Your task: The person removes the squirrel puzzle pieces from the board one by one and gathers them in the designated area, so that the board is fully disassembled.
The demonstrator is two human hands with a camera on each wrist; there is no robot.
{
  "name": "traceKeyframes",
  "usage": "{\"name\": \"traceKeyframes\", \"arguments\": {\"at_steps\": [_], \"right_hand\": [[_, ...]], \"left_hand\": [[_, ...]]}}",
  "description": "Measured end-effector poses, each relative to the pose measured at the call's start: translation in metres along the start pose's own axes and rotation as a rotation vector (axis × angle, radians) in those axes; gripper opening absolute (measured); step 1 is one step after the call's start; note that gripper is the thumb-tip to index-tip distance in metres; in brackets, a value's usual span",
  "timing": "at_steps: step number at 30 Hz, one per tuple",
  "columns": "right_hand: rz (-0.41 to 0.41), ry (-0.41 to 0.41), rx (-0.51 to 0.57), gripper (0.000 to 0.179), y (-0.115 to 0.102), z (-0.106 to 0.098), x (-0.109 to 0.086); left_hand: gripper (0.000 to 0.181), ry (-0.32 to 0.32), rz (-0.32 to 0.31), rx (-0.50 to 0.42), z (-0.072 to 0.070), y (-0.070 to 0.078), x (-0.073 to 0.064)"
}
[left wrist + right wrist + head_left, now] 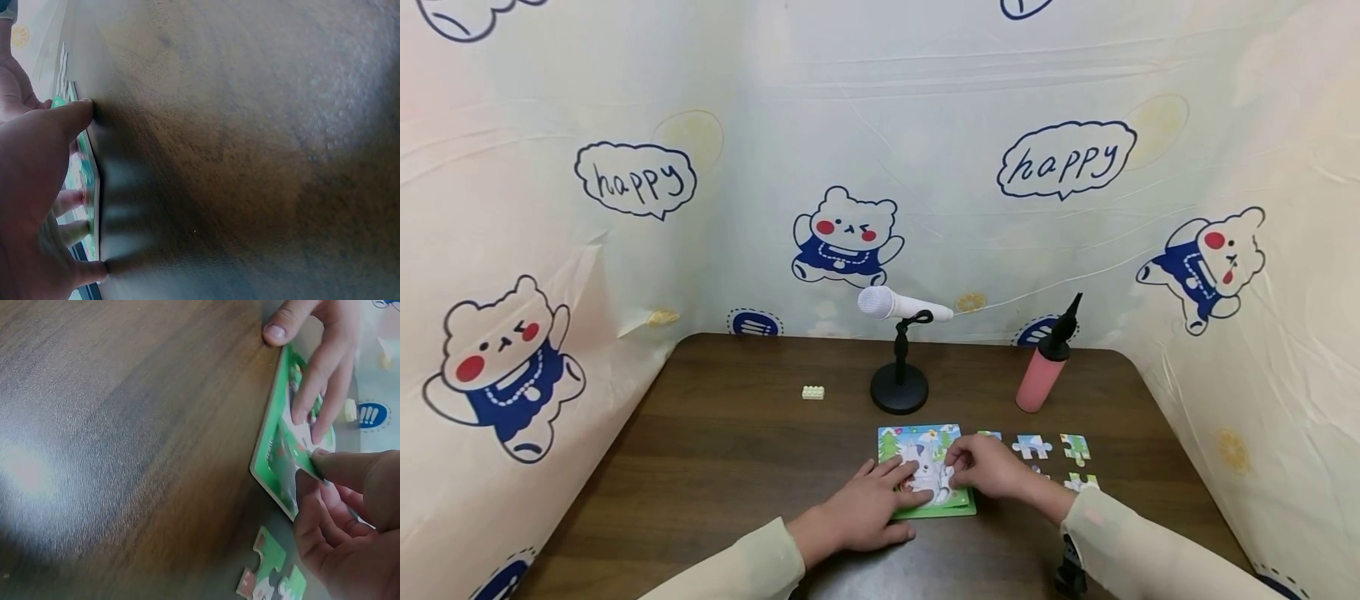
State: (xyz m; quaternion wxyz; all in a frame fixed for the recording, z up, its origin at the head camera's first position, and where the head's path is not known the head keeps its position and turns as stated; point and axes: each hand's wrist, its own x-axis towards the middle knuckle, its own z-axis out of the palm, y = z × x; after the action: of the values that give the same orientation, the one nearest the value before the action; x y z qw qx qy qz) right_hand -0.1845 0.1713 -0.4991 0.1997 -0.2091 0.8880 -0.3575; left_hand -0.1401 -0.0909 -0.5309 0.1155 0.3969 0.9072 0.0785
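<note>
A jigsaw puzzle board [951, 511] with a green rim and a white cartoon animal picture lies on the table in the head view. My left hand [872, 507] rests on its left side, fingers spread over the picture and thumb near the front edge. At the board's right side, my right hand [988, 467] pinches a puzzle piece [301, 457] between thumb and fingers. In the right wrist view that green-edged piece is tilted, its edge raised above the board. How far it reaches under the fingers is hidden. In the left wrist view the left hand [31, 181] straddles the board's edge.
Several loose puzzle pieces [1032, 447] lie right of the board, some partly behind the right arm. Behind stand a white microphone [917, 308] on a black stand [899, 389] and a pink pump bottle [1041, 379]. A cream toy brick [812, 392] lies farther left.
</note>
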Motion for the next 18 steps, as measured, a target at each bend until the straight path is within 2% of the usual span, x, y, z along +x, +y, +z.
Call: {"name": "traceKeyframes", "arguments": {"at_steps": [5,10,18], "right_hand": [[-0.026,0.022,0.022,0.016,0.007,-0.014,-0.011],[-0.036,0.043,0.052,0.017,0.022,-0.029,-0.028],[0.003,0.090,0.064,0.017,0.055,-0.050,-0.062]], "left_hand": [[0.056,-0.005,0.000,-0.006,0.000,0.000,0.001],[0.056,0.001,0.003,-0.002,0.000,0.000,0.002],[0.056,-0.010,-0.003,-0.019,-0.003,0.002,0.001]]}}
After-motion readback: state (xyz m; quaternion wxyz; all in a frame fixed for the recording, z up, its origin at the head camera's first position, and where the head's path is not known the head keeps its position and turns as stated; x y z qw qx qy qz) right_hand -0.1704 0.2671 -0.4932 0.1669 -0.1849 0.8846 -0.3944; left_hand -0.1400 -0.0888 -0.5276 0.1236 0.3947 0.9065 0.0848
